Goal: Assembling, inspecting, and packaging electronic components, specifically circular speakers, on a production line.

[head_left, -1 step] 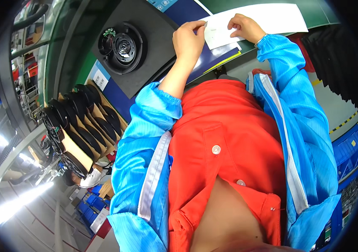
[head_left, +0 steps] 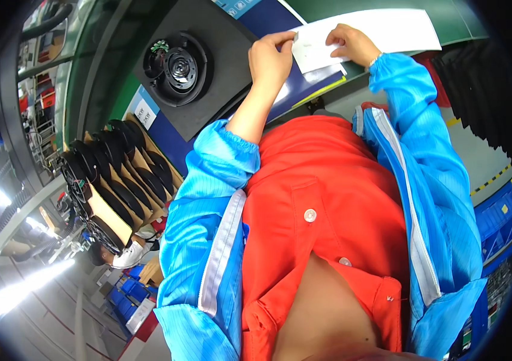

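A long white sheet (head_left: pixel 397 30), with a few small faint marks at its left end, lies at the top of the view. My left hand (head_left: pixel 269 60) is closed at that left end, its thumb and forefinger pinching the sheet's edge. Over the sheet, a little farther right, is my right hand (head_left: pixel 355 45) with its fingers bent and drawn together. Whatever is between those fingertips is too small to make out. To the left of my left hand, a round black housing (head_left: pixel 180 69) with a coil-like centre and a small green circuit board (head_left: pixel 159 46) rests on a black mat (head_left: pixel 223 42).
Beneath the mat and sheet is a blue surface (head_left: pixel 304 87) with a yellow strip along its edge. On the left stands a rack of several round black parts between cardboard dividers (head_left: pixel 108 207). Dark sheets (head_left: pixel 475 90) hang at right, above blue bins (head_left: pixel 496 210). Another person (head_left: pixel 126 256) is farther off.
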Available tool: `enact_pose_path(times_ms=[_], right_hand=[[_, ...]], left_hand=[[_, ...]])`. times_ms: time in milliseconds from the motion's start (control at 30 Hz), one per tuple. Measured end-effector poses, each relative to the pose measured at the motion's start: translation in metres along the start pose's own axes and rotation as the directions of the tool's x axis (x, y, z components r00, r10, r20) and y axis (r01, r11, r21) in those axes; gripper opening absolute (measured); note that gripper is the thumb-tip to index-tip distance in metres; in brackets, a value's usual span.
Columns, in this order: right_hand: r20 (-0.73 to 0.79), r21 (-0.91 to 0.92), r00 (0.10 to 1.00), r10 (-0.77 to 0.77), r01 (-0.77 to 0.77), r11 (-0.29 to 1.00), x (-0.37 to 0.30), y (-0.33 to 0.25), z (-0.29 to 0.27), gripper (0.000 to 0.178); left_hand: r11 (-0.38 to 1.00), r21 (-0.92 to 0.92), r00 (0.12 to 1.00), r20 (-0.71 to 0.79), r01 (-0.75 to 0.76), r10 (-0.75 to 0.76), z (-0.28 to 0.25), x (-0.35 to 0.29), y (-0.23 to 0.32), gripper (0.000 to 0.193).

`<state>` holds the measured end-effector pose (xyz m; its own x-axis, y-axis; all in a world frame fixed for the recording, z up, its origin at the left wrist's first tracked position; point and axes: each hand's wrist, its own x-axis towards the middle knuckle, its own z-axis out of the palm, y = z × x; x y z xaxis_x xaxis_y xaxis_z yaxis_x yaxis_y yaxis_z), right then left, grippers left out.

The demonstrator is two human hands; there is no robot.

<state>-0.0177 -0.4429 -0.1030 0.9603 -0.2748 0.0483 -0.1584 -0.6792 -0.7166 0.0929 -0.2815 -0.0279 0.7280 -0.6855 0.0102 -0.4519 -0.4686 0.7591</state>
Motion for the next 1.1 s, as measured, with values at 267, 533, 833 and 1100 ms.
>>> enact_pose_path(times_ms=[267, 533, 833, 1100], right_hand=[[-0.320, 0.291, 0.940, 0.118, -0.020, 0.956, 0.016, -0.087, -0.001, 0.018], [-0.233, 0.513, 0.929, 0.288, -0.134, 0.848, 0.020, -0.102, -0.008, 0.022], [-0.064, 0.777, 0.926, 0.372, -0.188, 0.601, 0.024, -0.102, -0.013, 0.020], [-0.211, 0.474, 0.940, 0.268, -0.141, 0.869, 0.027, -0.117, -0.027, 0.021]], left_hand=[[0.899, -0.388, 0.979, 0.071, 0.204, -0.191, -0.011, -0.010, 0.016, 0.029], [0.955, -0.295, 0.993, -0.100, 0.036, -0.069, -0.020, -0.007, 0.017, 0.026], [0.800, -0.539, 0.960, 0.064, 0.263, -0.272, -0.029, -0.008, 0.029, 0.027], [0.987, -0.090, 0.969, -0.224, -0.130, 0.107, -0.022, -0.008, 0.025, 0.026]])
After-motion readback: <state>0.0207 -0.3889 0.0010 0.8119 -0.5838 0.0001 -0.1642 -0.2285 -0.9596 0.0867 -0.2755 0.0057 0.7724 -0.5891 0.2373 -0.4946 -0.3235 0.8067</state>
